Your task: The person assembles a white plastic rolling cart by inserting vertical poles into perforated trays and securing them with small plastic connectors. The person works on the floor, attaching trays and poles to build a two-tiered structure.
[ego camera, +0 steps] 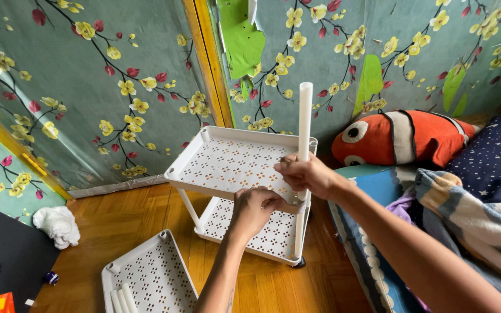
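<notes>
Two shelves are up on this white cart, and I'm seating a white tube (305,119) in the top tray (227,162) socket at the tray's four o'clock corner. My right hand (308,174) wraps closed round the tube's base; my left hand (254,208) pinches the tray rim just beside it. Next, I reckon, a straight downward push. A spare tray (152,275) lies at seven o'clock.

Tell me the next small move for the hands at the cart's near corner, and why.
Probably press the white pole straight down into the corner socket of the upper shelf. The right hand grips the pole low while the left hand steadies that corner from below, and the pole stands nearly upright above it. Whether it is fully seated is hidden by the hands.
</notes>
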